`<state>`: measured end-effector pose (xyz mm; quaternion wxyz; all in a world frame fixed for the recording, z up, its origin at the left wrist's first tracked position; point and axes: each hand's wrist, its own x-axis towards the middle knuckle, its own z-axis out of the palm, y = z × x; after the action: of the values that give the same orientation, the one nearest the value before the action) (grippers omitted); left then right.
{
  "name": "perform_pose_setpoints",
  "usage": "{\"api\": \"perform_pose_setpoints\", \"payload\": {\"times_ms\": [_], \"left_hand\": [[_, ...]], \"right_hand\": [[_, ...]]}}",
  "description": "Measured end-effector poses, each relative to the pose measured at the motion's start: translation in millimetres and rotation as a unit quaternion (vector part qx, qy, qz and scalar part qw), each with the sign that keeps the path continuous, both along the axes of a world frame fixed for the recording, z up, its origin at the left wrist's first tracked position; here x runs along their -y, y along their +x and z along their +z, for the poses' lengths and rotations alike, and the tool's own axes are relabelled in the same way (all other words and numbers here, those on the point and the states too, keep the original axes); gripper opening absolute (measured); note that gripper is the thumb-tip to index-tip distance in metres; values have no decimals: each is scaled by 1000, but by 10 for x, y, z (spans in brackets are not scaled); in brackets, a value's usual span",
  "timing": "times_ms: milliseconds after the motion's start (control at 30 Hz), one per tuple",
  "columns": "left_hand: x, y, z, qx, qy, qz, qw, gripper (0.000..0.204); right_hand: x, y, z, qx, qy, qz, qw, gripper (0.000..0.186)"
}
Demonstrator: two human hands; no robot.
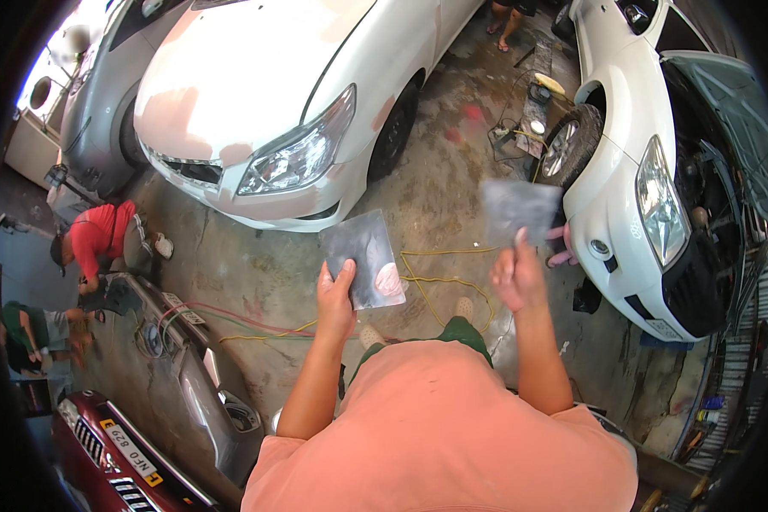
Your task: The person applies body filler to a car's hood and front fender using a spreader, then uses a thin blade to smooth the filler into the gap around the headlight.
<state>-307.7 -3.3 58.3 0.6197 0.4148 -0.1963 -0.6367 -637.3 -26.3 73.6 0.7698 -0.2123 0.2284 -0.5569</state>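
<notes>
Held out in front of me, my left hand grips a rectangular grey sheet, thumb on top. A pale pink patch shows near the sheet's lower right corner. My right hand pinches a second grey sheet at its lower edge; motion blurs that sheet. Both sheets look thin, though their exact kind cannot be told. Just beyond the left sheet is the front bumper of a white car with pinkish patches on its paint. The right sheet overlaps the view of another white car's front wheel.
Yellow cord and a red hose run over the concrete floor. The right-hand car has its hood raised. Loose bumpers lie at left, near a crouching person in red. Tools lie between the cars.
</notes>
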Motion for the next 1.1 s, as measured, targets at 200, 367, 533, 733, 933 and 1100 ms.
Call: {"api": "perform_pose_setpoints", "payload": {"times_ms": [200,367,533,733,933,1100], "left_hand": [[37,-802,-33,36,7,18,999,34],[67,-1858,-143,68,43,73,994,35],[121,-2841,-75,68,55,100,991,36],[136,-3487,215,164,11,15,986,37],[238,-3857,396,237,-60,-46,968,35],[248,-3920,286,344,-58,29,937,45]], "right_hand": [[-50,-675,-711,-324,104,-41,939,31],[101,-1540,-642,-437,32,10,899,25],[289,-2328,-677,-348,30,-73,934,21],[652,-2706,384,-640,-458,-76,612,31],[863,-2801,588,-664,-598,-66,444,34],[638,-2788,415,-628,-633,-7,453,36]]}}
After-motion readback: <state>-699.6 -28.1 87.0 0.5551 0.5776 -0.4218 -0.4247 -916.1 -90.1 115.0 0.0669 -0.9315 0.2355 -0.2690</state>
